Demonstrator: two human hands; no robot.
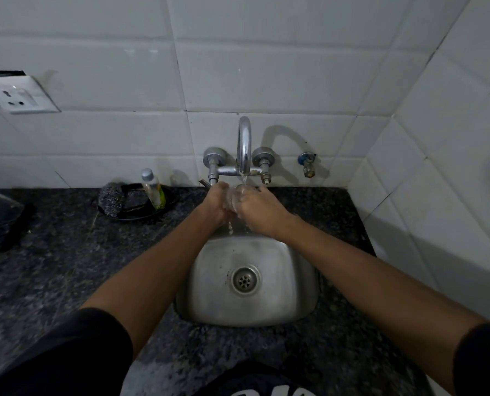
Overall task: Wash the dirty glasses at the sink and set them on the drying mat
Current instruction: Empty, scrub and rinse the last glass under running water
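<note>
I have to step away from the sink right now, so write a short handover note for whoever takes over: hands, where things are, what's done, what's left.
Left hand and right hand: both grip one clear glass, held under the running tap above the sink.
Things: water is flowing over the glass and dripping into the basin. A small bottle and a scrubber sit on a dark dish on the counter, left of the tap.
Done: this glass is in its rinse.
Left: finish rinsing, set it on the drying mat, shut the tap. The mat and any other glasses are not in view.
</note>
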